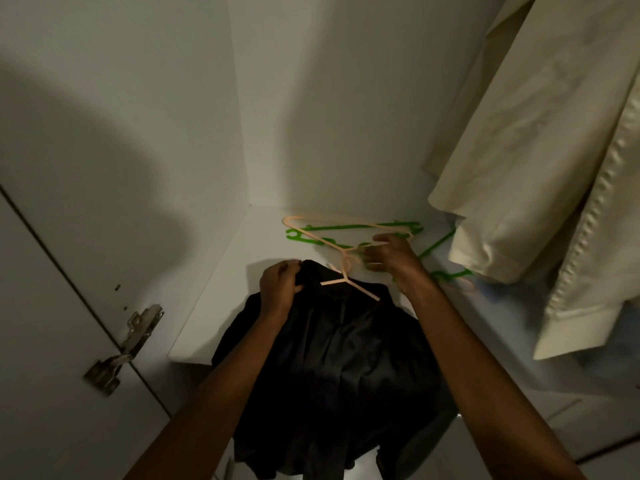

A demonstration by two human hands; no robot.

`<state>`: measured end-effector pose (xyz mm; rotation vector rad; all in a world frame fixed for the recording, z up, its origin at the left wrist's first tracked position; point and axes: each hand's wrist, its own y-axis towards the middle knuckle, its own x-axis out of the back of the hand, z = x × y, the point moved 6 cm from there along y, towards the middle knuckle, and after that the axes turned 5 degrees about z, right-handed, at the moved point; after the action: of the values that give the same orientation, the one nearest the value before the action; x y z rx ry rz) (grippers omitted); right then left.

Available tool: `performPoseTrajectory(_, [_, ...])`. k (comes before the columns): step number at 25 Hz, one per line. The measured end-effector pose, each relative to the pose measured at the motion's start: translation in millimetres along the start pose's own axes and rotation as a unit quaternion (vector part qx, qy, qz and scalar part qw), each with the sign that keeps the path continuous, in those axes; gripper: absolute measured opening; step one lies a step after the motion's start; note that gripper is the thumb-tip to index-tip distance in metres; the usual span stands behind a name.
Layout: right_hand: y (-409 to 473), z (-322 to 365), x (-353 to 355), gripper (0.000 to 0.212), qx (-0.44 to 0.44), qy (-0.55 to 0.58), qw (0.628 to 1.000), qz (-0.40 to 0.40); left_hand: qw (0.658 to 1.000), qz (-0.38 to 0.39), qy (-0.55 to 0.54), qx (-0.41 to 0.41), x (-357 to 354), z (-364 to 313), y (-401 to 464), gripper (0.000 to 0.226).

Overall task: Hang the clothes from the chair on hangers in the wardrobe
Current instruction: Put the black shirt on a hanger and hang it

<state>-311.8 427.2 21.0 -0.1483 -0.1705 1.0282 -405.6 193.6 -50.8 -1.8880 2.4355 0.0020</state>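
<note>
White wardrobe panels (294,98) closed in the view on 3 sides, with a white shelf (221,289) running below both hands and a metal door hinge (128,344) well off to the left of the left hand. Cream garments (540,161) hung above and to the right of the right hand, their cuffs dropping near the shelf.

A black shirt (332,368) lay bunched on the shelf, spilling over its front edge toward the person and between the 2 forearms. The left hand (278,289) had its fingers curled round the shirt's collar area, gripping the cloth. A peach hanger (349,284) sat partly on the shirt, just right of that hand, its arm reaching across the collar.

The right hand (391,254) reached just beyond the shirt with fingers bent at the hooks of the loose hangers; whether it actually pinched one I could not tell. A second peach hanger (311,233) and several green hangers (346,242) lay tangled on the shelf under and beyond that hand.

The step looked to be fitting a hanger into the shirt. Next, the hanger probably needed freeing from the tangle and feeding into the neck while the left hand kept the collar open.
</note>
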Motion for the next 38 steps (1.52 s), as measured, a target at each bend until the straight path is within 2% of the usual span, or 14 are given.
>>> performPoseTrajectory(2, [-27, -6, 19, 0.01, 0.054, -0.051, 0.993, -0.089, 0.998, 0.009, 0.054, -0.042, 0, 0, -2, 0.023])
performPoseTrajectory(5, [-76, -37, 34, 0.026, 0.079, -0.099, 0.97, -0.207, 0.978, -0.008, 0.17, -0.118, -2, -6, -7, 0.035])
performPoseTrajectory(9, [-93, -78, 10, 0.053, 0.005, -0.122, 0.976, -0.181, 0.934, -0.07, 0.305, -0.174, -5, -15, -20, 0.025])
performPoseTrajectory(10, [-92, -81, 7, 0.052, 0.001, -0.135, 0.973, -0.186, 0.925, -0.059, 0.33, -0.179, -8, -18, -25, 0.035])
performPoseTrajectory(13, [-88, -87, 4, 0.038, -0.013, -0.141, 0.973, -0.181, 0.9, 0.051, 0.38, -0.209, -27, -19, -37, 0.066])
performPoseTrajectory(16, [-94, -89, 8, 0.025, 0.03, -0.103, 0.972, -0.209, 0.885, 0.184, 0.367, -0.219, -39, -12, -41, 0.047])
performPoseTrajectory(19, [-105, -90, 14, 0.012, 0.123, -0.082, 0.959, -0.244, 0.909, 0.203, 0.305, -0.198, -39, -8, -40, 0.028])
performPoseTrajectory(21, [-107, -91, 15, 0.021, 0.12, -0.049, 0.966, -0.225, 0.901, 0.229, 0.311, -0.2, -46, -7, -47, 0.029])
performPoseTrajectory(24, [-101, -93, 11, 0.045, 0.106, -0.055, 0.975, -0.19, 0.861, 0.194, 0.414, -0.223, -55, -13, -54, 0.018])
performPoseTrajectory(26, [-100, -94, 7, 0.054, 0.113, -0.055, 0.98, -0.157, 0.851, 0.161, 0.451, -0.215, -62, -16, -59, 0.012])
performPoseTrajectory(28, [-98, -95, 5, 0.059, 0.126, -0.061, 0.981, -0.136, 0.837, 0.144, 0.478, -0.222, -73, -15, -73, 0.024])
performPoseTrajectory(30, [-101, -95, 6, 0.062, 0.14, -0.066, 0.98, -0.126, 0.846, 0.124, 0.473, -0.212, -79, -8, -83, 0.029])
performPoseTrajectory(34, [-100, -99, 11, 0.067, 0.145, -0.039, 0.983, -0.101, 0.901, 0.082, 0.392, -0.169, -73, 5, -77, 0.019])
performPoseTrajectory(38, [-102, -101, 13, 0.064, 0.143, -0.016, 0.986, -0.084, 0.928, 0.111, 0.327, -0.138, -71, 10, -70, 0.014])
